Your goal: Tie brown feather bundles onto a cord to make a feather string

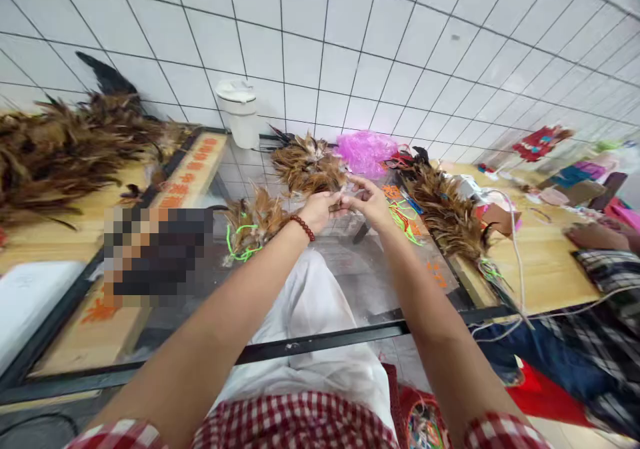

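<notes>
Over the middle of the glass tabletop, my left hand [320,210] and my right hand [369,202] meet, fingertips pinched close together. Whatever lies between the fingers is too small and blurred to name. Just behind them sits a heap of brown feathers [307,162], and a crumpled pink plastic bag [367,152] is beyond my right hand. A smaller bunch of feathers [257,216] with bright green cord [245,252] lies left of my left wrist, which wears a beaded bracelet [303,226]. More green cords [404,221] rest to the right of my right hand.
A large feather pile [60,156] covers the left table. A white lidded cup [241,116] stands against the tiled wall. Along the right edge runs a long row of feathers [440,202], with a white cable [517,256] near it. Another person's arm [600,234] rests at far right.
</notes>
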`<state>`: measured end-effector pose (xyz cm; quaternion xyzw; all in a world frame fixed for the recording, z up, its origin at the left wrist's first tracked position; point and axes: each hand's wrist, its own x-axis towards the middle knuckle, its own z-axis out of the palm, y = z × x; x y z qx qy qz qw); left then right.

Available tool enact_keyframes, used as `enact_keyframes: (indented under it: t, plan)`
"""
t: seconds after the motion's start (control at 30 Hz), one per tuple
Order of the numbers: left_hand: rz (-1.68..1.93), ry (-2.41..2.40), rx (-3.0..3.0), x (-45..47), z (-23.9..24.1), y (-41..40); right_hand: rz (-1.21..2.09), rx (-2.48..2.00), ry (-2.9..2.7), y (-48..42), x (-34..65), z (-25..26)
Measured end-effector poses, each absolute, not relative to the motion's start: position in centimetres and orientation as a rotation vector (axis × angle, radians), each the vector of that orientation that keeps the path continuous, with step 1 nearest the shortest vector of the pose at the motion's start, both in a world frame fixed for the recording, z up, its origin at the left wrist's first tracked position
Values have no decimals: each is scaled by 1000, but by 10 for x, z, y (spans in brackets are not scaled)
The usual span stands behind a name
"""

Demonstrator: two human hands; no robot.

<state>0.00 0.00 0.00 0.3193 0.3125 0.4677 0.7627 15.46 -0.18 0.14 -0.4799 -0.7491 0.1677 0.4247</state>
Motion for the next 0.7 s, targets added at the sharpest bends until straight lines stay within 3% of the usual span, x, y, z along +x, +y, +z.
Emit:
enact_keyframes:
  t: [0.23,0.5,0.7]
  plan:
    - [1030,663,718,0,-2,0,-13,-1196,-2015,-16,138,9]
    - [1345,825,672,11,-1,-3,31,-1329,-1932,-3,151,-4]
    - [1469,872,598,13,-4,2,-153,-1626,-2167,1,151,-15]
